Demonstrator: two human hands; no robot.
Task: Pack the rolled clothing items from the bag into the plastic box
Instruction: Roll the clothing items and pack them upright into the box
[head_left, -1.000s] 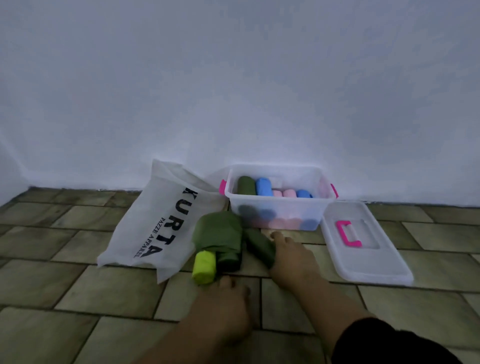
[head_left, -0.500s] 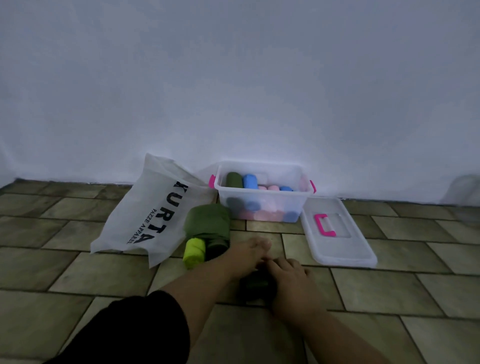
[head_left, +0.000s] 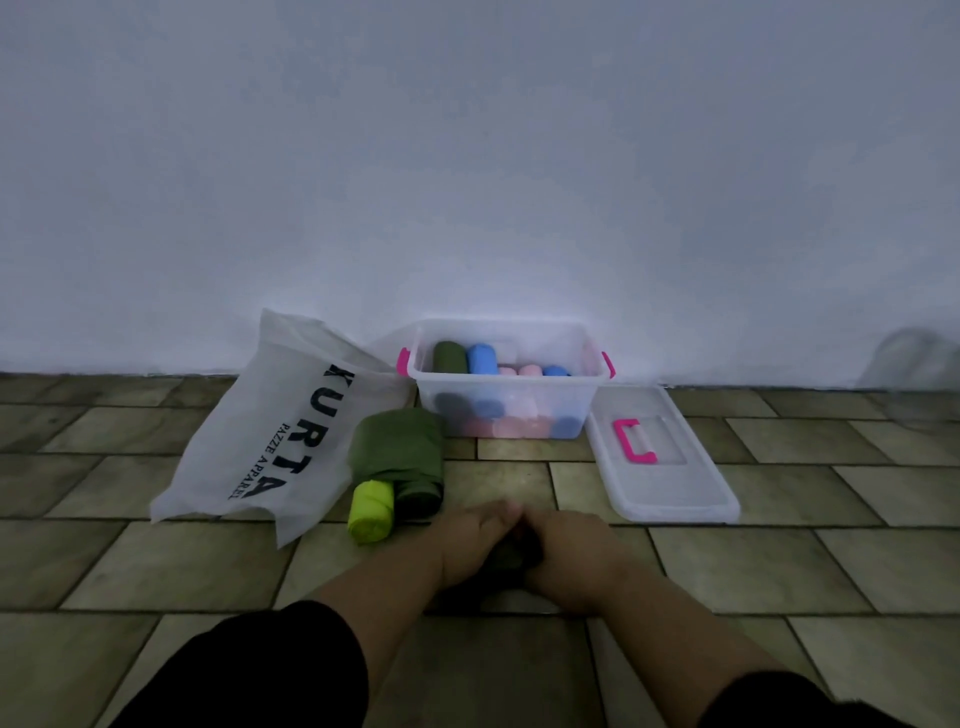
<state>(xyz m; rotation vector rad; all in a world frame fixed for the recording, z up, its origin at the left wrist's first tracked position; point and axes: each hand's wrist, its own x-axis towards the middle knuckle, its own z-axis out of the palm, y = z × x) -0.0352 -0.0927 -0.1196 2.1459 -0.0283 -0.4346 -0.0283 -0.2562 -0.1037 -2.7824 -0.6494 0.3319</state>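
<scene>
A dark green roll (head_left: 511, 556) of clothing lies on the tiled floor (head_left: 156, 561), almost wholly hidden between a person's two hands, so that only a dim sliver of it shows in the gap; the low light blurs its shape. The left hand (head_left: 467, 545) and the right hand (head_left: 574, 553) are pressed in from either side and closed around the roll, their fingertips meeting above it. Both forearms are cut off at the lower edge, each ending in a black sleeve (head_left: 270, 670). Just beyond the left hand lie three more rolls on the floor: a lime one (head_left: 370, 512), a small dark green one (head_left: 420, 496) touching it, and a big olive one (head_left: 397, 447) resting behind both. A white bag (head_left: 280, 431) printed with black lettering slumps to their left, its mouth hard to make out. The clear plastic box (head_left: 506, 402) stands against the wall (head_left: 467, 156), well apart from the hands, holding one green roll, two blue ones and at least two pink ones on top; further rolls show only as smudges through its cloudy front. One lid (head_left: 662, 467) with a pink handle lies flat just right of the box.
</scene>
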